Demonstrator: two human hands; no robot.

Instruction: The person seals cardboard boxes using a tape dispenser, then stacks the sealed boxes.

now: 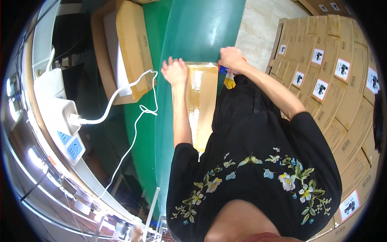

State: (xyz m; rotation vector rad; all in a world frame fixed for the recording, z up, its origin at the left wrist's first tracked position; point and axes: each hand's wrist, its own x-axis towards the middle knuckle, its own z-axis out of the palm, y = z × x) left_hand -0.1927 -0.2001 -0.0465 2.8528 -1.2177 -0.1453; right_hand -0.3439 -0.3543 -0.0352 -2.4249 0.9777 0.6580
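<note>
A brown carton (201, 90) lies in front of me on the green surface, with glossy clear tape along its top. My left hand (174, 71) rests at the carton's far left corner, its fingers spread and holding nothing. At the far right corner my right hand (232, 58) is closed around a tape dispenser (223, 69). Only blue, orange and yellow bits of it show; my hand and black clothing hide the rest.
An opened carton (135, 48) stands at the left. A white cable (133, 141) trails from a charger plugged into a power strip (72, 145) across the green table (201, 28). Stacked cartons (318, 72) line the right side, beside a tiled floor (258, 30).
</note>
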